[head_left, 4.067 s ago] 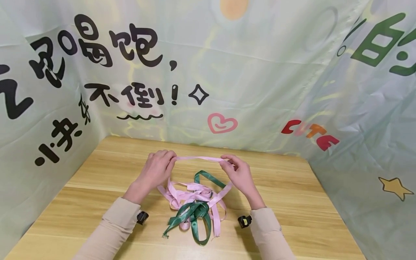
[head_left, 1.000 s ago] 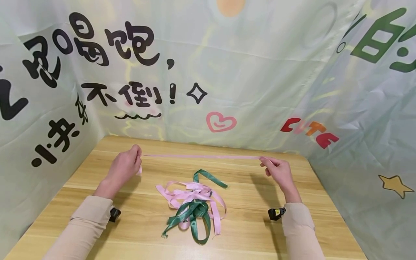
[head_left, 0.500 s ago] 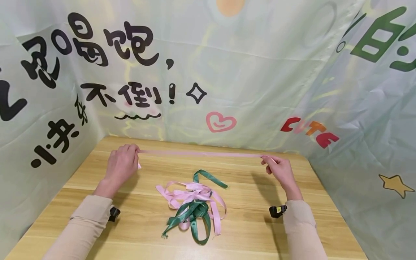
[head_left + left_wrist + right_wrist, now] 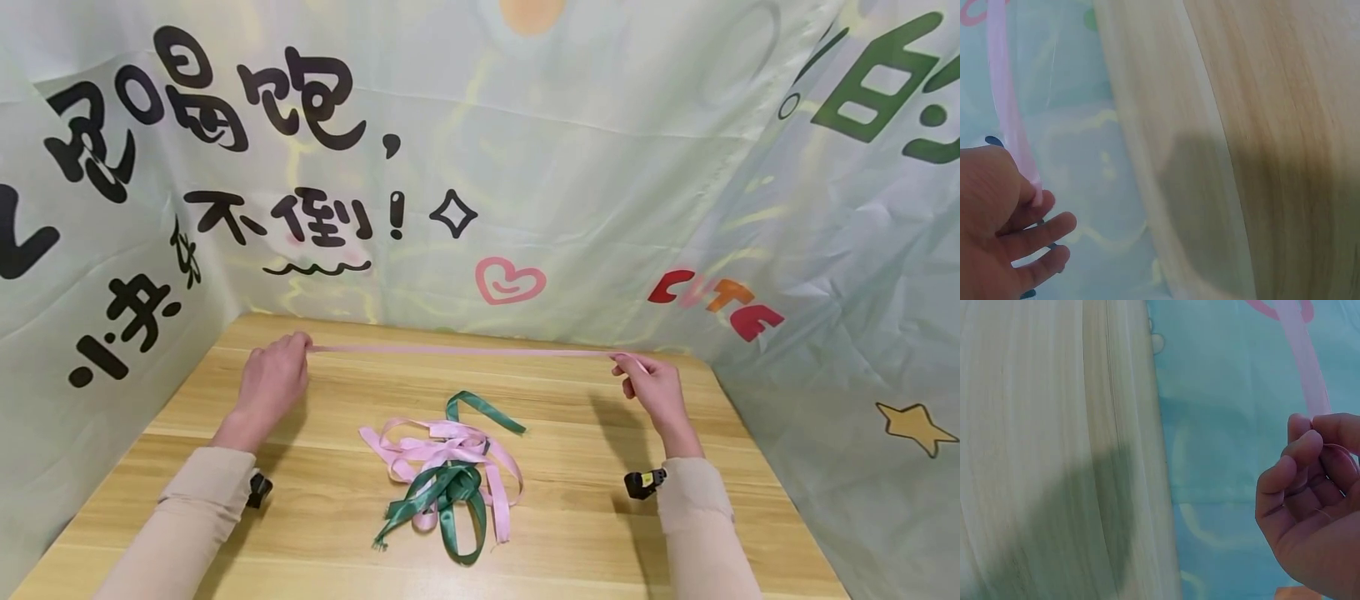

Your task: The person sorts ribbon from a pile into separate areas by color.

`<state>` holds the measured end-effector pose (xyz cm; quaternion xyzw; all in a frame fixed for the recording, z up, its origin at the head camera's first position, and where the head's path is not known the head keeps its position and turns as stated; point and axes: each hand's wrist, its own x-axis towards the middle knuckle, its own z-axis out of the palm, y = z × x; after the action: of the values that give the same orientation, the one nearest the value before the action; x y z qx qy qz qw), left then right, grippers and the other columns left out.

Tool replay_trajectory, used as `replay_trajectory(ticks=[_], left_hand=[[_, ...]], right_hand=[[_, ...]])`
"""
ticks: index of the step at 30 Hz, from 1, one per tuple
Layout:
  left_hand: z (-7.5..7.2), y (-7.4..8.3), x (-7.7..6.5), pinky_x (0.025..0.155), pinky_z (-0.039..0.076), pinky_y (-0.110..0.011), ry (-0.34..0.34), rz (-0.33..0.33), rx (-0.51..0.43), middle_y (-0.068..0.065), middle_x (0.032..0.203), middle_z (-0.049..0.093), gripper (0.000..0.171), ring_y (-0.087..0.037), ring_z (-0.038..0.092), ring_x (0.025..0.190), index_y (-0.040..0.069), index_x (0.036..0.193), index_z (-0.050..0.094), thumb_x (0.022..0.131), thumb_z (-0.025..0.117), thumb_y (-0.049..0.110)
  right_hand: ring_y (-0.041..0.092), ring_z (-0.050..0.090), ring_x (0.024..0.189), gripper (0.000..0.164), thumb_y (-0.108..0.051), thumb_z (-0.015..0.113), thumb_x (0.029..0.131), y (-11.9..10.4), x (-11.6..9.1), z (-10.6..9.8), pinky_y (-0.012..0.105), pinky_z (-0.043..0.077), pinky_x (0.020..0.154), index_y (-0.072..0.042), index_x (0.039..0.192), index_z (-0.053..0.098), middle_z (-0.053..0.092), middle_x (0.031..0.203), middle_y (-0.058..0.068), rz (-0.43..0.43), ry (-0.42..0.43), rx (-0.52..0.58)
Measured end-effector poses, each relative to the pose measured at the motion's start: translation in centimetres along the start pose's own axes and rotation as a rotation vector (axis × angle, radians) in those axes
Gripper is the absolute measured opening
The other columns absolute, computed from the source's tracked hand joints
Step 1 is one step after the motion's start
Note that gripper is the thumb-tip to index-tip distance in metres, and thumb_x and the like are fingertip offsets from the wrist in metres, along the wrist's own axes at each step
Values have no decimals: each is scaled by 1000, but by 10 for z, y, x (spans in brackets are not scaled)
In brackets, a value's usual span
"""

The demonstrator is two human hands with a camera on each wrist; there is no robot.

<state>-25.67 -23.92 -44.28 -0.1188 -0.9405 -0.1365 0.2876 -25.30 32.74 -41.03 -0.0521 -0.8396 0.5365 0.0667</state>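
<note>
A pink ribbon (image 4: pixel 461 351) is stretched nearly level between my two hands above the far part of the table. My left hand (image 4: pixel 273 375) pinches its left end between thumb and forefinger; in the left wrist view the other fingers (image 4: pixel 1038 240) are loosely bent. At the opposite end my right hand (image 4: pixel 654 390) pinches the ribbon, and the right wrist view shows the remaining fingers (image 4: pixel 1279 478) curled, with a thin loop of ribbon at the palm. Between my arms lies a loose heap of pink ribbons (image 4: pixel 450 446) and knotted green ribbon (image 4: pixel 457 487).
The wooden table (image 4: pixel 570 517) is enclosed by a printed cloth backdrop (image 4: pixel 600 208) at the back and both sides. One green ribbon end (image 4: pixel 491 412) reaches out from the heap towards the back right. A small black camera sits on each wrist.
The hands were close together over the heap and have spread apart, drawing one pink ribbon off it into a taut line. Lately the hands edged slightly wider. The heap lies still.
</note>
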Motion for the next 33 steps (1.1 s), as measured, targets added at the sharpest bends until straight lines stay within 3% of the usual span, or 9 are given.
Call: replay_trajectory(ticks=[10, 15, 20, 23, 28, 33], left_hand=[[0, -13, 6, 54, 47, -53, -36, -96, 7, -21, 73, 61, 29, -37, 58, 59, -5, 86, 60, 106, 60, 15], [2, -20, 14, 66, 51, -59, -154, -148, -69, -23, 85, 65, 25, -41, 64, 74, -6, 95, 61, 107, 55, 15], [3, -26, 21, 70, 51, -55, -279, -232, -150, -24, 95, 66, 26, -38, 63, 80, -6, 107, 62, 108, 48, 16], [5, -29, 25, 69, 49, -50, -310, -269, -169, -22, 95, 65, 27, -35, 60, 79, -4, 109, 62, 108, 45, 18], [13, -31, 31, 71, 48, -49, -325, -269, -191, -22, 97, 66, 28, -35, 59, 81, -3, 109, 62, 108, 44, 18], [22, -35, 33, 74, 48, -49, -361, -302, -209, -24, 103, 68, 27, -38, 61, 86, -1, 111, 62, 108, 47, 21]], right_hand=[[6, 53, 61, 42, -31, 55, 109, 6, 9, 2, 28, 51, 67, 3, 131, 68, 67, 81, -18, 29, -33, -8], [6, 53, 62, 43, -30, 52, 110, 8, 18, 6, 28, 51, 67, 3, 135, 65, 67, 82, -15, 69, -64, 15], [5, 53, 60, 40, -31, 61, 107, 12, 27, 11, 25, 49, 63, 3, 128, 68, 69, 80, -12, 133, -16, 64], [4, 52, 58, 42, -32, 66, 104, 15, 32, 15, 24, 49, 61, 3, 126, 68, 70, 78, -11, 168, 25, 85], [5, 51, 55, 47, -32, 69, 102, 20, 39, 21, 24, 49, 60, 6, 130, 68, 70, 76, -8, 222, 85, 95], [6, 52, 56, 45, -29, 70, 100, 28, 42, 25, 25, 49, 61, 5, 130, 69, 69, 75, -8, 269, 89, 65]])
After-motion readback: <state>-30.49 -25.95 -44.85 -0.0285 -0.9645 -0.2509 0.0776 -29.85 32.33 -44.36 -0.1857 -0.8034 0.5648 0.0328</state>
